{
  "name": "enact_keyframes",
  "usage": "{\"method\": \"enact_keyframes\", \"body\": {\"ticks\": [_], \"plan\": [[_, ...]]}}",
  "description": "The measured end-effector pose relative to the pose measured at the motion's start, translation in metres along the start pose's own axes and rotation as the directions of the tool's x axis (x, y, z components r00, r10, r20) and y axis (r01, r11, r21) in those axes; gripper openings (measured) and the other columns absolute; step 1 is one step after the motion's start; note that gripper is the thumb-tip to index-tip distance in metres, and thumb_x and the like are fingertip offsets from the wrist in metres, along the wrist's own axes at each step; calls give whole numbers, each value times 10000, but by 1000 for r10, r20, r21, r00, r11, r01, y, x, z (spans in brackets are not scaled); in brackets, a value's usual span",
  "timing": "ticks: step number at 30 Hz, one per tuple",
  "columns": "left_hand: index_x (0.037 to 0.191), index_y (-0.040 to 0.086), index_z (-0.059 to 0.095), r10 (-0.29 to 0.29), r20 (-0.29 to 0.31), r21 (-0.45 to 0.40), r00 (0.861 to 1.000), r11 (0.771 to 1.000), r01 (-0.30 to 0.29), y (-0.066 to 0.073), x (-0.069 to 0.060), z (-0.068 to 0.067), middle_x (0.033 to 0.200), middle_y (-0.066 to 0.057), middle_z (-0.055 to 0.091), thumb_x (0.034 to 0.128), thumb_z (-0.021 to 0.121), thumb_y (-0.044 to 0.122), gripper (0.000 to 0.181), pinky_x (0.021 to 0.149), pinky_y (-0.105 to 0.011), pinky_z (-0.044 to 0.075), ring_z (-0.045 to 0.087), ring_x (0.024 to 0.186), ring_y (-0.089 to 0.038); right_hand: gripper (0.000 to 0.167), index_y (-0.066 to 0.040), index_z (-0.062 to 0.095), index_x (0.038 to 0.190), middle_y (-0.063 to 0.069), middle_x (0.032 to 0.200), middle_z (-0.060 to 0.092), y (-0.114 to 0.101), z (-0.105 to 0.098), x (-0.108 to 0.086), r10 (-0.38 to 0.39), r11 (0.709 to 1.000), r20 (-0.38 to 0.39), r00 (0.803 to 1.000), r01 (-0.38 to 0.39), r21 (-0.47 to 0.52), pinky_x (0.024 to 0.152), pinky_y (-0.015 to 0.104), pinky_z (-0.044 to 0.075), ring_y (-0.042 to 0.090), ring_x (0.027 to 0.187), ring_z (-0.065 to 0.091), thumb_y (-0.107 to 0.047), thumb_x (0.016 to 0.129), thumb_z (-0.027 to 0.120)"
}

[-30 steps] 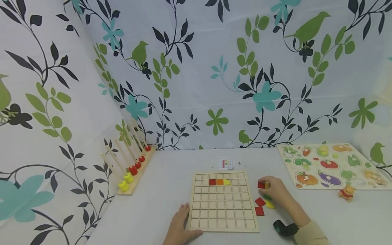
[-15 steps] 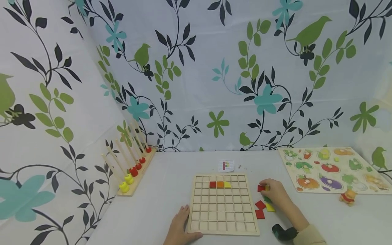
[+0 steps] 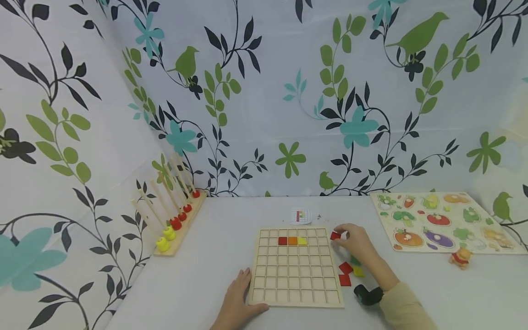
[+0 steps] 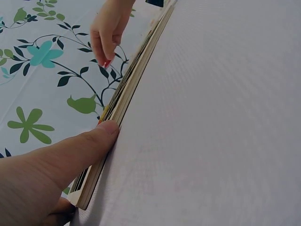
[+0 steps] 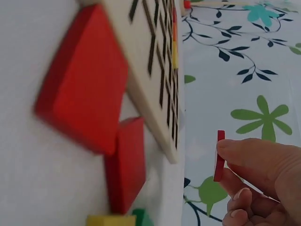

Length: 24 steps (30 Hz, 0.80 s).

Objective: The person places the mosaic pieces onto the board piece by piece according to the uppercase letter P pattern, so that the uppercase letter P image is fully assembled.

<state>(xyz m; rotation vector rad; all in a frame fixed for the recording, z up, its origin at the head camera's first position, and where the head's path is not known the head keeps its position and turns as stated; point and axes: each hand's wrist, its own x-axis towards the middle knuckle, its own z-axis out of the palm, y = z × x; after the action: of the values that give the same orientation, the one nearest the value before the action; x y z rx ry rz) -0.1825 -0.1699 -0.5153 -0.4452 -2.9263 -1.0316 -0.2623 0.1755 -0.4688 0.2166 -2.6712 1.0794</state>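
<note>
A wooden grid board (image 3: 294,270) lies on the table, with a red tile (image 3: 282,240), an orange tile (image 3: 292,240) and a yellow tile (image 3: 302,240) side by side in its second row. My left hand (image 3: 238,298) rests at its near left corner, fingers along the left side; the thumb (image 4: 101,136) presses the near edge. Thumb and fingertips of my right hand (image 3: 356,243) pinch a red square tile (image 5: 219,160) on edge, raised beside the board's upper right. Below that hand lie two loose red tiles (image 3: 344,280), a yellow tile (image 3: 358,271) and a partly covered green piece (image 3: 354,261).
A small printed pattern card (image 3: 300,216) lies behind the board. At the left stands a peg rack (image 3: 185,224) with red and yellow pieces. To the right are a vegetable puzzle board (image 3: 443,224) and a small bear figure (image 3: 460,258). A black object (image 3: 368,294) sits by my right wrist.
My right hand has lifted the red tile from the loose pieces and carried it up and left, close to the board's right edge. The left hand keeps its place on the board.
</note>
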Motion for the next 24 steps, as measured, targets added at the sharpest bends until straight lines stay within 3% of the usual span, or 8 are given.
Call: {"method": "enact_keyframes", "body": {"ticks": [12, 18, 24], "plan": [[1327, -72, 337, 43, -4, -6, 999, 999, -43, 2, 1, -3, 1371, -238, 308, 641, 702, 557, 1000, 1009, -575, 157, 203, 1270, -404, 240, 28, 660, 948, 69, 846, 619, -57, 17, 14, -120, 988, 36, 992, 116, 101, 513, 245, 389, 160, 638, 418, -19, 722, 725], [1328, -73, 335, 40, 4, 8, 999, 999, -40, 4, 0, -3, 1375, -230, 306, 635, 700, 566, 1011, 1012, -567, 163, 206, 1270, -400, 220, 12, 664, 919, 44, 826, 620, -65, 33, 11, -192, 973, 24, 981, 187, 133, 478, 229, 358, 121, 600, 388, -8, 711, 731], [1338, -54, 332, -2, 10, -14, 1000, 1000, 2, 3, 0, -4, 1390, -208, 292, 627, 693, 581, 1019, 1019, -562, 144, 186, 1281, -387, 217, 21, 652, 919, 74, 851, 621, -70, 47, 12, -274, 949, 37, 961, 264, 173, 484, 226, 389, 110, 599, 405, 13, 714, 721]]}}
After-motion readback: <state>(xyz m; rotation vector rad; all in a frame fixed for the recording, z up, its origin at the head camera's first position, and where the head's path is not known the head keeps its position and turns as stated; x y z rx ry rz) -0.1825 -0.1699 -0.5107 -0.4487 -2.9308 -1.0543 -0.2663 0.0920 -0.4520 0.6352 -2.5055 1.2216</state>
